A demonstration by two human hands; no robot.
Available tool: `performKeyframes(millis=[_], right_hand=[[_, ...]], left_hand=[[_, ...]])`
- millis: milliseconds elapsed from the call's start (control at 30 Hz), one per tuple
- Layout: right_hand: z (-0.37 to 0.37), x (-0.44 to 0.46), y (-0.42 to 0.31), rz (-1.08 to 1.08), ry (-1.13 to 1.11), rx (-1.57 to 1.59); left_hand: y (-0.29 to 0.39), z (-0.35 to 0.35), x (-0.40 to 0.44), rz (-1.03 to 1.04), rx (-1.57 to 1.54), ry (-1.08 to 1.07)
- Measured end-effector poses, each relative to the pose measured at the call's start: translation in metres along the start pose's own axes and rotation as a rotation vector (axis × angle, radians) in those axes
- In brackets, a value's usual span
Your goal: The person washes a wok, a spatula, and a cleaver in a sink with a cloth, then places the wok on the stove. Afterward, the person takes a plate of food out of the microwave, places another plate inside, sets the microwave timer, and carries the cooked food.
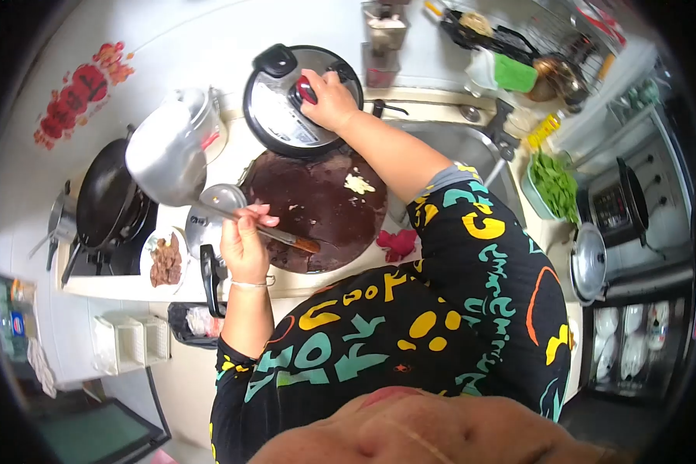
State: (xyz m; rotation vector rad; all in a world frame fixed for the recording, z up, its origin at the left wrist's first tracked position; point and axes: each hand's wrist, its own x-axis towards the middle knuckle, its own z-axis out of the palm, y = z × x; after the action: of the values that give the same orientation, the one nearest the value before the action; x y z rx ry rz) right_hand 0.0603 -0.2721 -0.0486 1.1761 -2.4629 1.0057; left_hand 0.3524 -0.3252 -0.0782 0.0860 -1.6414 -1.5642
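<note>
My left hand (243, 243) is closed round the wooden-ended handle of a metal wok spatula (162, 155). Its broad blade points up and left, in front of a clear container. With my right hand (332, 100) I grip the red and black knob of a pressure cooker lid (274, 108), at the back of the counter. Whether the lid is lifted or resting is not clear. Below it lies a round dark chopping board (309, 201) with pale chopped bits (359, 184). By my left hand is a silver pot (209, 224), partly hidden, with a black handle nearby.
A plate of brown meat pieces (166, 259) sits left of the pot. Farther left, a black wok (112, 193) stands on the stove. On the right are a sink (460, 139) with a tap, a tub of green leaves (553, 185) and a lidded silver pot (589, 263).
</note>
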Motion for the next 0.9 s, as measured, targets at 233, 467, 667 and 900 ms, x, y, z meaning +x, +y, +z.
performKeyframes(millis=[233, 467, 667, 900], right_hand=[[-0.139, -0.07, 0.002, -0.006, -0.074, -0.044], [-0.316, -0.161, 0.044, 0.0, 0.041, -0.073], [-0.473, -0.243, 0.135, 0.379, 0.22, -0.021], [-0.64, -0.338, 0.248, 0.704, 0.514, -0.293]], left_hand=[[-0.001, 0.013, 0.002, 0.078, 0.021, -0.061], [-0.009, 0.034, -0.003, 0.028, 0.126, -0.105], [-0.028, 0.055, -0.005, 0.004, 0.226, -0.007], [-0.129, 0.049, -0.034, -0.173, 0.488, 0.19]])
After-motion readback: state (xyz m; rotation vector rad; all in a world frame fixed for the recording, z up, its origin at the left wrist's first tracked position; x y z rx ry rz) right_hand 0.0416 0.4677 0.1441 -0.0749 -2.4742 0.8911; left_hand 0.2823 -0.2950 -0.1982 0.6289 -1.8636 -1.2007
